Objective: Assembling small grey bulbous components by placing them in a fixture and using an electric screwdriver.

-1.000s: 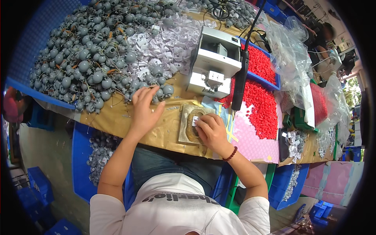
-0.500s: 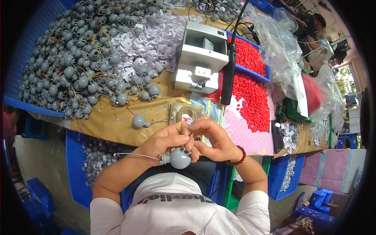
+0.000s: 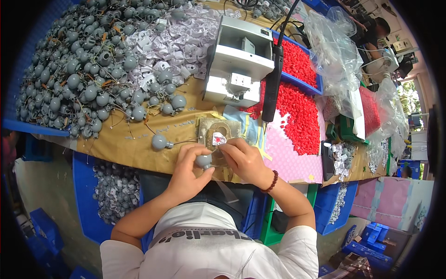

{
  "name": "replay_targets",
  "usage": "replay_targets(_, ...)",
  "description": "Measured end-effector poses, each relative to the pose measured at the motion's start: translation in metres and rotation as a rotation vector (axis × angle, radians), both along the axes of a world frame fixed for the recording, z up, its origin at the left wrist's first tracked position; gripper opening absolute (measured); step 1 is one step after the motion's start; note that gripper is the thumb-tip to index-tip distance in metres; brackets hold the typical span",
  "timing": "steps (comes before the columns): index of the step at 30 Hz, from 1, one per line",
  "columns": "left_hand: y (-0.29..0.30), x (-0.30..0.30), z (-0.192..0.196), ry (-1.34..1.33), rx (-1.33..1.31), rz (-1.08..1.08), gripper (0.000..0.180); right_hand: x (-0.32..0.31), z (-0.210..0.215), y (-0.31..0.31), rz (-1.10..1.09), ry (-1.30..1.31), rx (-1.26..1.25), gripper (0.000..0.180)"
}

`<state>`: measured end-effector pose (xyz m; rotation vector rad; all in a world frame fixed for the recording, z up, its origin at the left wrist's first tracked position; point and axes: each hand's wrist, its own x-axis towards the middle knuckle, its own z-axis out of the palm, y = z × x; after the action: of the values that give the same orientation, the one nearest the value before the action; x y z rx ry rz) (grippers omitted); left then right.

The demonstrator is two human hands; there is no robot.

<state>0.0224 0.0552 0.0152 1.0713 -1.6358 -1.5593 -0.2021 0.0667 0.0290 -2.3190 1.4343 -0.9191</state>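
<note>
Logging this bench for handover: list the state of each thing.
Left hand, gripping
Right hand, fingers bent, grip unclear
Grey bulb, held in left hand
Loose bulb, lying on its side
Metal plate, lying flat
White piece, in the plate's hollow
Red pieces, loose
Blue tray, open, holding red pieces

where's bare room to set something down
Brown paper in front of the grey ball pile, left of the loose grey ball; the pink sheet in front of the red parts, right of the right hand. Crowded: the square plate by the left hand; behind, white pieces and the machine.
</note>
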Motion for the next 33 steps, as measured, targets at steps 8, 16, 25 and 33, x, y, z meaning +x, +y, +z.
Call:
replay_targets(8, -0.013, -0.016, 0.001, -0.246, -0.409, 0.040, 0.039, 0.000, -0.010, -0.016, 0.010, 0.199, -0.007, 0.035)
replay_targets(16, -0.035, -0.021, 0.001, -0.318, -0.503, 0.007, 0.030, 0.001, 0.009, -0.018, 0.120, 0.386, 0.021, 0.035)
replay_targets(25, -0.033, -0.025, -0.001, -0.663, -0.967, -0.112, 0.051, -0.008, 0.003, -0.009, 0.083, 0.229, 0.021, 0.040)
replay_targets(33, -0.037, -0.025, -0.004, -0.629, -1.002, -0.150, 0.042, -0.064, 0.012, 0.008, -0.079, -0.144, 0.277, 0.044)
